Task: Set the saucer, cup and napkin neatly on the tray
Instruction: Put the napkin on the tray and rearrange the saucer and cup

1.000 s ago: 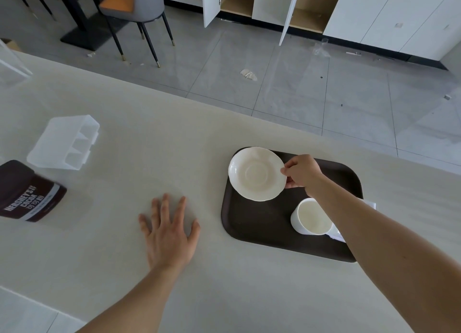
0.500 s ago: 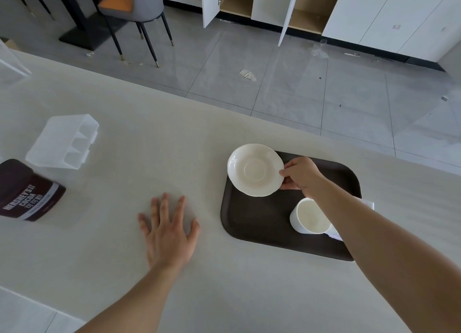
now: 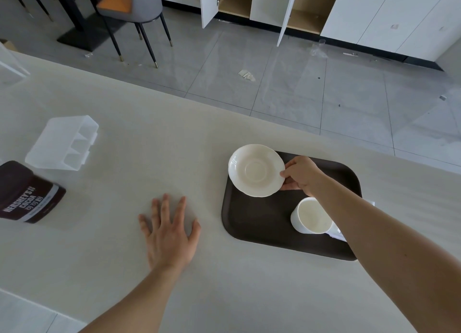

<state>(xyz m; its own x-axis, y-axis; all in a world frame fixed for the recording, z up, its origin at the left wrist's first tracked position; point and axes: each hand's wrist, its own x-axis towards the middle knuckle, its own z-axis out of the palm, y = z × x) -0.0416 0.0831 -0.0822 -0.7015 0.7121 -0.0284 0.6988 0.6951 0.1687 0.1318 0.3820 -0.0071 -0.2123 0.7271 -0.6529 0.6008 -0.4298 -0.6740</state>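
A dark brown tray (image 3: 259,223) lies on the pale table at the right. My right hand (image 3: 300,174) pinches the right rim of a cream saucer (image 3: 255,170), held over the tray's far left corner and overhanging its edge. A white cup (image 3: 310,216) stands on the tray's near right part, partly under my right forearm. A white napkin (image 3: 338,234) peeks out beside the cup, mostly hidden by the arm. My left hand (image 3: 169,233) rests flat on the table left of the tray, fingers spread, holding nothing.
A brown Hershey's cocoa pouch (image 3: 27,193) lies at the left edge, with a clear plastic divided box (image 3: 62,143) behind it. The table's far edge runs diagonally; beyond it are a tiled floor, a chair (image 3: 134,8) and open cabinets.
The saucer in my right hand has shifted slightly toward the far left of the tray. My left hand has stayed flat on the table.
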